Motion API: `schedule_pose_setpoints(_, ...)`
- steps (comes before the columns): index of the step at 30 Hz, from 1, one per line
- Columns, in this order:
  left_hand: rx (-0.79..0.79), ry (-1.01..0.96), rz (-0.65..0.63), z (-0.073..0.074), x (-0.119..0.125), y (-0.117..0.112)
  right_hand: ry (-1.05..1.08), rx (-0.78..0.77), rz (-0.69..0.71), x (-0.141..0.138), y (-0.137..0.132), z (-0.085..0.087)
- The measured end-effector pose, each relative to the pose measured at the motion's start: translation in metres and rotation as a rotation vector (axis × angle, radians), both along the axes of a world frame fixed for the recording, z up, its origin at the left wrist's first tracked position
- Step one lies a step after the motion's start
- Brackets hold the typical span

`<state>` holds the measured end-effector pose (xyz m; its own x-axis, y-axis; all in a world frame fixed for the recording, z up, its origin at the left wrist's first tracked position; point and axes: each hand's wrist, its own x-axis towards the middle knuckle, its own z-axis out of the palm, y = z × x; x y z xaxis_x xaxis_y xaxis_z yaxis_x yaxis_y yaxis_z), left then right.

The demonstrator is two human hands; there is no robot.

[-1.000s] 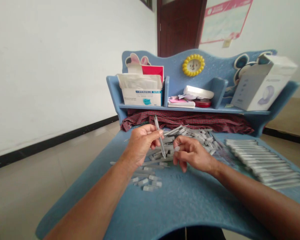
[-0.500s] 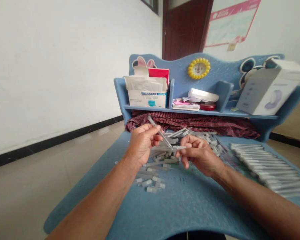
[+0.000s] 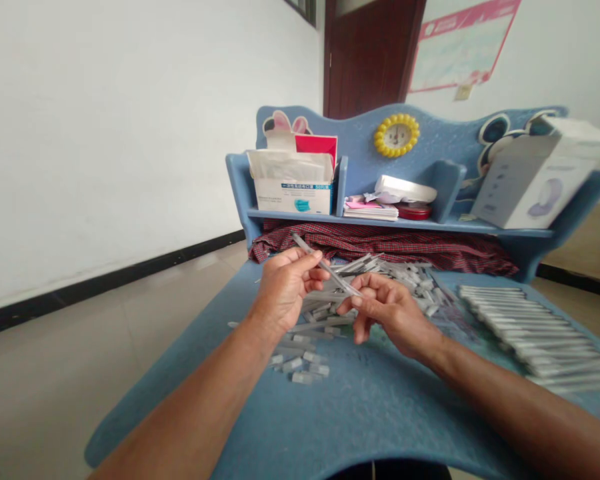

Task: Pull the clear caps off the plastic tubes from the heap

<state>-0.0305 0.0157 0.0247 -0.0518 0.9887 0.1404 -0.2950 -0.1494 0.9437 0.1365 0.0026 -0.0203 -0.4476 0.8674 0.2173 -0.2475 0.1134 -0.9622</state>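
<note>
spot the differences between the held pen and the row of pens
The held pen is single; the row of pens holds many. The held pen slants in the left hand, while the row of pens lies on the blue table. Both look slender and greyish.

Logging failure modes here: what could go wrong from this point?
The pen might slip; the left hand has it only in a pinch.
The right forearm could nudge the row of pens beside it.
The left forearm might scatter the small translucent pieces lying loose nearby.
</note>
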Motion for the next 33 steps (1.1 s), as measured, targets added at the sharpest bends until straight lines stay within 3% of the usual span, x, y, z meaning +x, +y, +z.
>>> schedule_pose_setpoints(9, -0.032, 0.070, -0.064, -0.003, 0.000, 0.000, -0.118, -0.073, -0.051, -0.004, -0.001, -0.003)
schedule_pose_setpoints(23, 0.030, 0.059, -0.051, -0.012, 0.009, -0.001, -0.112, 0.044, -0.160, -0.002, -0.001, -0.009)
schedule_pose_setpoints(33, 0.032, 0.005, -0.004, -0.018, 0.016, -0.001, -0.124, 0.064, -0.225, -0.002, -0.004, -0.003)
